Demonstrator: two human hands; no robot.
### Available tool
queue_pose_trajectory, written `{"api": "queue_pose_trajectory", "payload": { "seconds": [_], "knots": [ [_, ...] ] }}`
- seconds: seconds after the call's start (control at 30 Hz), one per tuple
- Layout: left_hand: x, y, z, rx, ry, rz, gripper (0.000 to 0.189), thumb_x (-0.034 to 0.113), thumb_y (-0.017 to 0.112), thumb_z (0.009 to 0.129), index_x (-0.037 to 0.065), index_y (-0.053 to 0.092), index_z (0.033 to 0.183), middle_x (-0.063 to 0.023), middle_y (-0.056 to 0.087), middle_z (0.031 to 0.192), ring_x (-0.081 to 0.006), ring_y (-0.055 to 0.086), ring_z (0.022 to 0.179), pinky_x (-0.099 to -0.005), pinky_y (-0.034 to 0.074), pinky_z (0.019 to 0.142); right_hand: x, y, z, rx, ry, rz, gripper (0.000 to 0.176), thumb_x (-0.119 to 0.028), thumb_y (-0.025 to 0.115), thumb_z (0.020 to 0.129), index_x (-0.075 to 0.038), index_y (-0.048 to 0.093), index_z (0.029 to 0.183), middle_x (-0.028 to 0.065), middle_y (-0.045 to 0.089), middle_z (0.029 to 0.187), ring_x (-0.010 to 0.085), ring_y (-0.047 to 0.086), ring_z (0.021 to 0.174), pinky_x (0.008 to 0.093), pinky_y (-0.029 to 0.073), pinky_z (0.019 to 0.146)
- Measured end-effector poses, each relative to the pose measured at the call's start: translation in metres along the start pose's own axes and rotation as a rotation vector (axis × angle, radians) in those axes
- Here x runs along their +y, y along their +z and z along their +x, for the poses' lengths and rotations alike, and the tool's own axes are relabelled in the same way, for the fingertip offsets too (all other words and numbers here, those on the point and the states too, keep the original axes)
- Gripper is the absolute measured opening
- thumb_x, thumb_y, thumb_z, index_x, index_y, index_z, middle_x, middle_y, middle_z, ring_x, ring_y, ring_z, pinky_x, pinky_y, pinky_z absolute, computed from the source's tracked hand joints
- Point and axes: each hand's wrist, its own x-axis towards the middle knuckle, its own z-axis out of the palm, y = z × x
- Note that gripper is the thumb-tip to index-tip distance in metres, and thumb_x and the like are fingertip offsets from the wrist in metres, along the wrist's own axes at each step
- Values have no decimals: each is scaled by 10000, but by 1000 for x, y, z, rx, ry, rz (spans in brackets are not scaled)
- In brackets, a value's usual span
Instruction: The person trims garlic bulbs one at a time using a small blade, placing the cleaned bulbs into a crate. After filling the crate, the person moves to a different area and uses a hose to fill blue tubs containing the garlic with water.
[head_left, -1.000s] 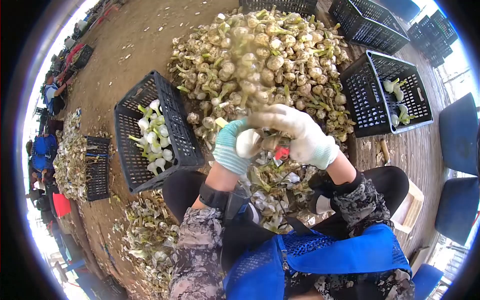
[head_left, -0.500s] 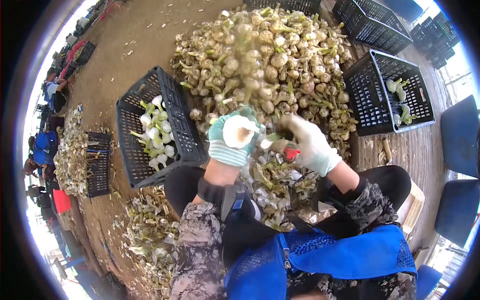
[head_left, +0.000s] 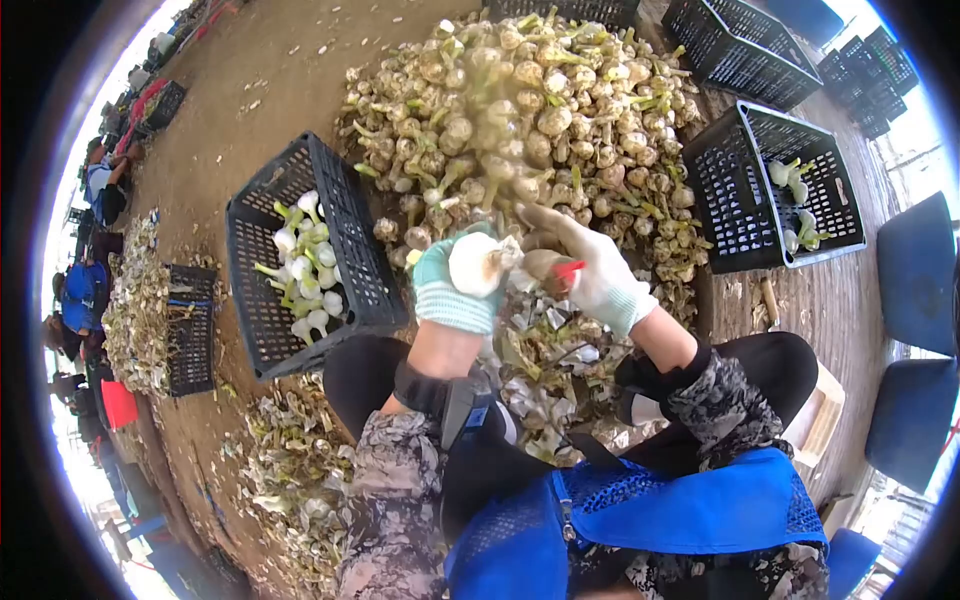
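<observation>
My left hand (head_left: 450,285), in a pale green and white glove, is closed around a garlic bulb (head_left: 472,264). The bulb's white side faces up, and its root end points toward the right hand. In a white glove with soiled fingers, my right hand (head_left: 600,272) grips a small red-handled tool (head_left: 568,271). The tool's working end is hidden or blurred near the roots. Beyond both hands rises a large heap of untrimmed garlic (head_left: 560,120). Peeled skins and stalks (head_left: 550,370) lie below them, between my legs.
On the left stands a black crate (head_left: 365,270) holding cleaned garlic bulbs. Another crate (head_left: 725,215) at right has a few bulbs in it. Further crates (head_left: 740,55) stand behind, and blue chairs (head_left: 915,270) line the right edge. Other people (head_left: 90,290) sit at far left.
The bulb in my left hand has turned so its root end points right rather than toward the camera. The green stalk piece near my right hand is no longer visible. My right hand has shifted slightly left.
</observation>
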Motion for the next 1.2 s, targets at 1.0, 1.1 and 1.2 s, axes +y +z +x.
{"api": "queue_pose_trajectory", "payload": {
  "seconds": [1.0,1.1,1.2],
  "knots": [
    [58,-8,-11,33,119,-133,372,350,474,874,-5,575,922,-154,599,812,-311,605,781,-461,545,691,155,-62,241,-84,287,-1148,556,-46,579,670,-121,504,1215,269,414,1191,410,472,1071,391,426,893],
    [51,1,-11,156,174,-81,229,249,582,826,72,529,961,-131,585,909,-277,596,781,-437,550,665,200,-55,248,25,233,-1299,497,-118,562,696,-155,526,1190,221,459,1166,402,437,1065,403,408,902],
    [45,-9,-6,101,159,-123,266,256,589,838,51,524,996,-116,569,918,-281,596,764,-427,556,644,180,-38,228,-13,295,-1407,481,-201,626,690,-101,527,1150,174,480,1149,361,433,1075,387,405,902]
  ]
}}
